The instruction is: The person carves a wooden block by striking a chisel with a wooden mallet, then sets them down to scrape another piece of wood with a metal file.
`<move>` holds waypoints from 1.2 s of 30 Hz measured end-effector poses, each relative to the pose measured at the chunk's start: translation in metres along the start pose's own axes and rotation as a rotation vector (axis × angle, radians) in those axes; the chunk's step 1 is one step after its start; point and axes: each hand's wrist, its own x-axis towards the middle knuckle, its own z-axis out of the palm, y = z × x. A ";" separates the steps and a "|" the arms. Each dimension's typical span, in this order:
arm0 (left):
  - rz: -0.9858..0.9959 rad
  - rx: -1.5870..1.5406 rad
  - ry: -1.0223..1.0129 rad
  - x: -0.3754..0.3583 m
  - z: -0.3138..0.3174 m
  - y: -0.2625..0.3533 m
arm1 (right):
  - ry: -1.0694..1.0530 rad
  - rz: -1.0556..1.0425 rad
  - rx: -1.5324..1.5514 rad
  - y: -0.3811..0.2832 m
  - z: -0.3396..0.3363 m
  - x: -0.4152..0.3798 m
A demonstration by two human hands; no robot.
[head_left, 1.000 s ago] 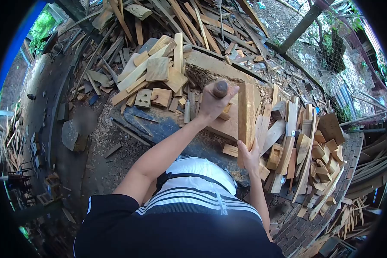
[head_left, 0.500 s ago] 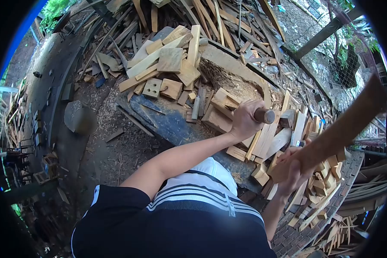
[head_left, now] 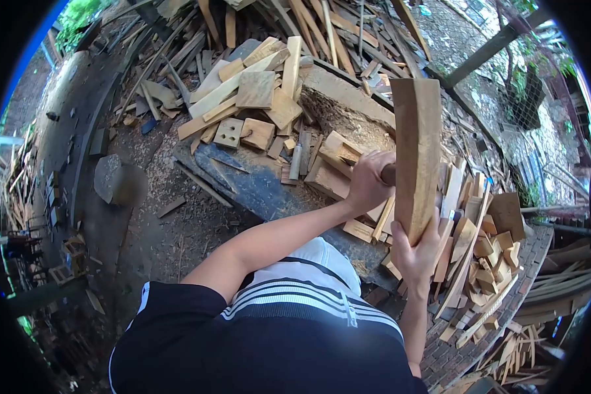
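Observation:
My left hand (head_left: 372, 178) is wrapped round a wooden tool handle (head_left: 389, 175) near the middle of the bench. My right hand (head_left: 417, 253) grips the lower end of a long wooden bat (head_left: 417, 151), which stands up in front of the camera. The bat's side is at the end of the handle and hides part of it. Whatever the handle leads to is hidden behind my left hand. Under and beside my left hand lies a wooden block (head_left: 329, 180) among other pieces.
Boards and blocks (head_left: 255, 90) are heaped on the dark bench (head_left: 243, 184). More offcuts (head_left: 496, 262) are piled on the right. A round stump (head_left: 108, 178) stands on the left ground, and long scrap strips lie behind the bench.
The wooden bat has swung from the far right to the left, up to the handle's end, with my right hand moving left. My left hand has barely moved.

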 end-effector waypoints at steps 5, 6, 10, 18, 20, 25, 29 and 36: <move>-0.085 -0.070 0.041 0.003 -0.021 -0.005 | 0.087 0.186 0.286 0.017 0.014 -0.010; -0.201 -0.203 0.116 0.004 -0.022 -0.020 | 0.106 0.201 0.285 0.022 0.015 -0.011; -0.439 -0.320 0.484 0.044 -0.059 -0.007 | 0.144 0.249 0.322 0.047 0.027 -0.023; -0.296 -0.382 0.273 0.052 -0.056 -0.011 | 0.159 0.326 0.364 0.052 0.032 -0.035; -0.277 -0.375 0.236 0.050 -0.046 -0.009 | 0.160 0.330 0.337 0.061 0.037 -0.037; -0.223 -0.256 0.073 0.041 -0.033 -0.016 | 0.166 0.354 0.318 0.063 0.040 -0.044; -0.172 -0.150 0.091 0.038 -0.027 -0.007 | 0.142 0.390 0.357 0.064 0.040 -0.045; -0.184 -0.113 0.029 0.026 -0.017 -0.008 | 0.134 0.384 0.345 0.065 0.040 -0.039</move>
